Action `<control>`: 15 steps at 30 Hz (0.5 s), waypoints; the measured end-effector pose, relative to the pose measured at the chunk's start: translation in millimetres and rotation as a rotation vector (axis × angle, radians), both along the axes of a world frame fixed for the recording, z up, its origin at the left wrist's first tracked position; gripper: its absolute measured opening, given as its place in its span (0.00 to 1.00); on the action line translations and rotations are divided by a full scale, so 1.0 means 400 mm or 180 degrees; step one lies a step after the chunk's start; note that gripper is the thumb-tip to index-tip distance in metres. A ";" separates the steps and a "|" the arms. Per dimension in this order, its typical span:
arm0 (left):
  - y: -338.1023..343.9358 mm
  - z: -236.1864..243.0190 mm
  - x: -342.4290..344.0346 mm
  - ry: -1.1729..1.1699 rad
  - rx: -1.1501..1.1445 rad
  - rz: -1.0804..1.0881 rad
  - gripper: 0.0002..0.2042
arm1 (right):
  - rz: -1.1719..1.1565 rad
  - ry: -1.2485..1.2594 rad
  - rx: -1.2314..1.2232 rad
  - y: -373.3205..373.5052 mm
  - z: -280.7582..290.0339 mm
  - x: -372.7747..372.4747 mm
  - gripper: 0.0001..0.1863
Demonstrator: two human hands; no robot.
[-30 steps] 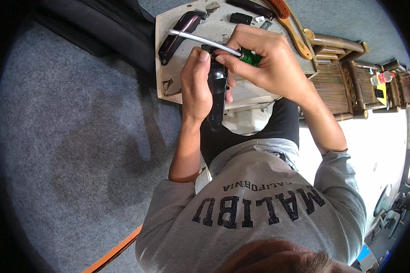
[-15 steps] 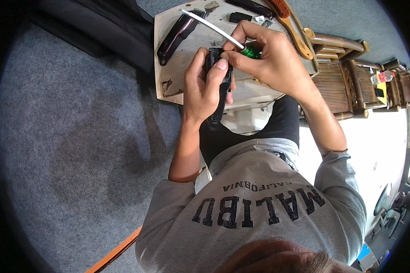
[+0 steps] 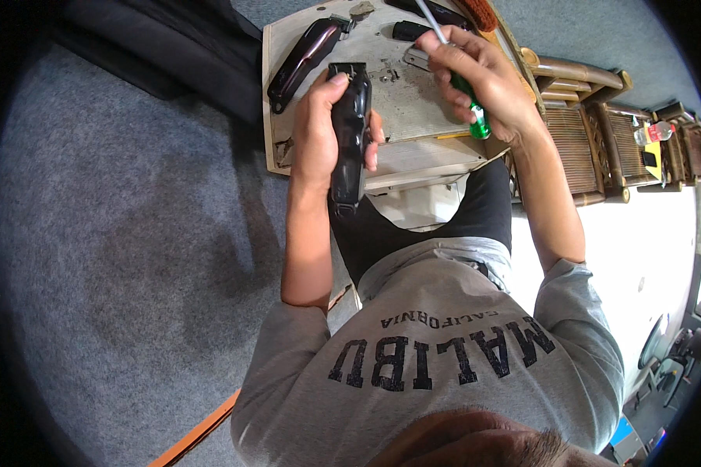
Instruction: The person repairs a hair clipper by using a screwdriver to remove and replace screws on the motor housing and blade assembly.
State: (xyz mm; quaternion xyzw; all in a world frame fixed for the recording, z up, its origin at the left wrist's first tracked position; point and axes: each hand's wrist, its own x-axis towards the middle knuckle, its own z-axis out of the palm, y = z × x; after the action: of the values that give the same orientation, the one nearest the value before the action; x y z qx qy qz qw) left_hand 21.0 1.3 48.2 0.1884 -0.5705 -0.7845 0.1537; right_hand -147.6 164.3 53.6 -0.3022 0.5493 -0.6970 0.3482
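My left hand grips a black hair clipper body, held lengthwise over the near edge of a low beige table. My right hand holds a screwdriver with a green handle; its metal shaft points up and away toward the far table edge. The right fingertips reach down to a small metal part lying on the tabletop. A dark maroon clipper shell lies at the table's left side.
Small screws and another black piece lie on the table. A wooden slatted bench stands to the right. Grey carpet spreads on the left, with a dark bag at the top left.
My right hand has moved away from the clipper to the tabletop, swinging the screwdriver shaft upward. My left hand has turned the clipper more upright.
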 end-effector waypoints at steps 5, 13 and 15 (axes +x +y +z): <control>-0.033 0.015 -0.037 -0.0133 -0.0092 0.0074 0.23 | -0.0300 -0.0300 -0.0144 0.008 -0.018 -0.048 0.13; -0.050 -0.005 -0.047 -0.0146 0.0061 0.0122 0.27 | -0.0494 -0.0608 -0.0422 0.024 -0.045 -0.050 0.14; -0.052 -0.017 -0.046 -0.0029 -0.0024 0.0014 0.28 | -0.0465 -0.0695 -0.0526 0.030 -0.058 -0.060 0.13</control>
State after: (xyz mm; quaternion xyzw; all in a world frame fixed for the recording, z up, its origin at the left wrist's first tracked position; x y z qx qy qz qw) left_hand 2.5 -19.7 41.4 0.1927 -0.5738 -0.7811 0.1536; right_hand -171.5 176.2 30.5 -0.2114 0.4694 -0.7920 0.3282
